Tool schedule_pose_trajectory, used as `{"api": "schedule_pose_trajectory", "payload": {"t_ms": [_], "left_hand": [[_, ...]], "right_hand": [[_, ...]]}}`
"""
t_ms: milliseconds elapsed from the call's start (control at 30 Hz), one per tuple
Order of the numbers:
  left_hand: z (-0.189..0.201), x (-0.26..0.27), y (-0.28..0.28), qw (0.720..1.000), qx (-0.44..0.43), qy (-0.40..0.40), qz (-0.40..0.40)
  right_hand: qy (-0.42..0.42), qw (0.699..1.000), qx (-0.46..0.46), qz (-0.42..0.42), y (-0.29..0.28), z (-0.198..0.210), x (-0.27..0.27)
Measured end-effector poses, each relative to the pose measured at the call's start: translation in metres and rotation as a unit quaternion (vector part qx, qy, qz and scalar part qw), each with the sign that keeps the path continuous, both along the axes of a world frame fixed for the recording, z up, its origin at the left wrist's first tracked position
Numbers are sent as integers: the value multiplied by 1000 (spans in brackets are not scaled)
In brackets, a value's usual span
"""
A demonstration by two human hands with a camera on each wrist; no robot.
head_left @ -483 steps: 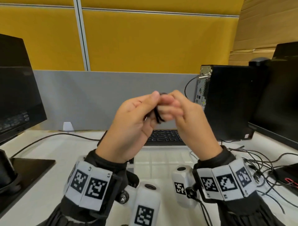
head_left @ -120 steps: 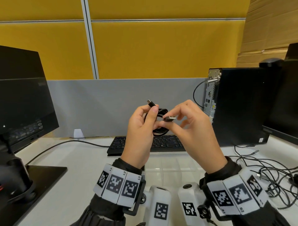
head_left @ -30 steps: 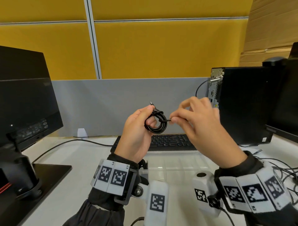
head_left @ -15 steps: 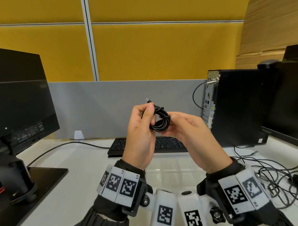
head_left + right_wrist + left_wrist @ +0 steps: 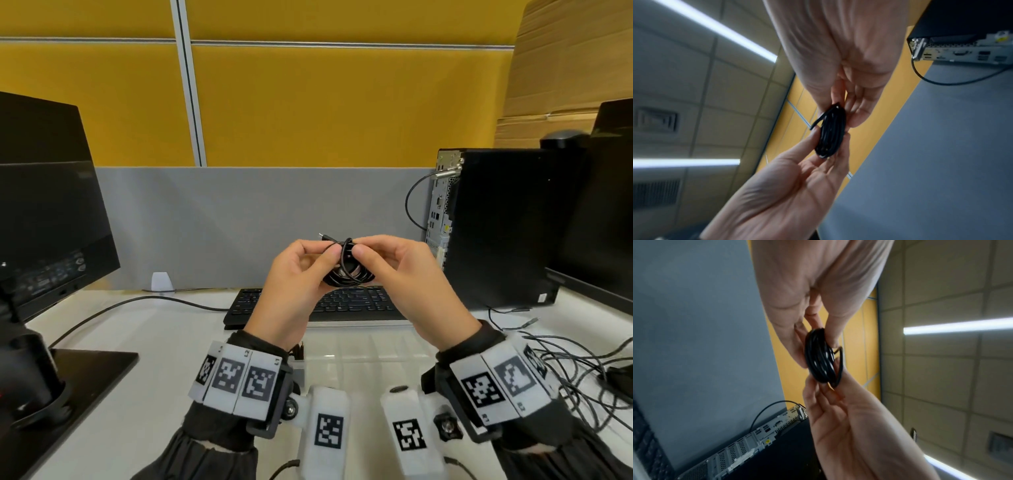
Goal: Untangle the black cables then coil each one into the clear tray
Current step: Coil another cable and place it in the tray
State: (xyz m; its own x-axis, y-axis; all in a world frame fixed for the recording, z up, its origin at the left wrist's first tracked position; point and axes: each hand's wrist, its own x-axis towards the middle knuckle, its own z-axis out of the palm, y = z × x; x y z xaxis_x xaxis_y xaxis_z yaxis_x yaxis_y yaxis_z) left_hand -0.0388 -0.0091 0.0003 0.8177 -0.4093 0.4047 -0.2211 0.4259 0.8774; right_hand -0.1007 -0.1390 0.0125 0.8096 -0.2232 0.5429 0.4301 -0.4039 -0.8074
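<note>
Holding: coil [image 5: 346, 270], black, wound tight, mid-frame above the keyboard [image 5: 342, 301]
Left hand [image 5: 294, 287]: fingers pinch the coil's left side
Right hand [image 5: 411, 277]: fingers pinch its right side
Tray [image 5: 363, 356]: clear, on worktop [image 5: 137, 394], below the hands
Loose cables [image 5: 561, 370]: lower right

Both hands are raised at chest height, fingertips meeting. The left hand [image 5: 294, 287] and right hand [image 5: 414, 281] each pinch with thumb and fingers.

office desk: monitor [image 5: 51, 222], keyboard [image 5: 342, 303], partition [image 5: 308, 102]
</note>
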Motion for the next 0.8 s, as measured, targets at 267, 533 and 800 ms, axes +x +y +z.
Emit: {"api": "schedule_pose_trajectory", "payload": {"t_ms": [267, 533, 800], "left_hand": [[-27, 23, 12, 987, 96, 125, -34], [-20, 13, -11, 962, -154, 219, 60], [-20, 12, -3, 949, -150, 275, 33]], "right_hand": [[159, 972, -171, -14, -5, -14, 30], [148, 982, 115, 13, 26, -36, 35], [168, 969, 134, 120, 32, -35, 18]]}}
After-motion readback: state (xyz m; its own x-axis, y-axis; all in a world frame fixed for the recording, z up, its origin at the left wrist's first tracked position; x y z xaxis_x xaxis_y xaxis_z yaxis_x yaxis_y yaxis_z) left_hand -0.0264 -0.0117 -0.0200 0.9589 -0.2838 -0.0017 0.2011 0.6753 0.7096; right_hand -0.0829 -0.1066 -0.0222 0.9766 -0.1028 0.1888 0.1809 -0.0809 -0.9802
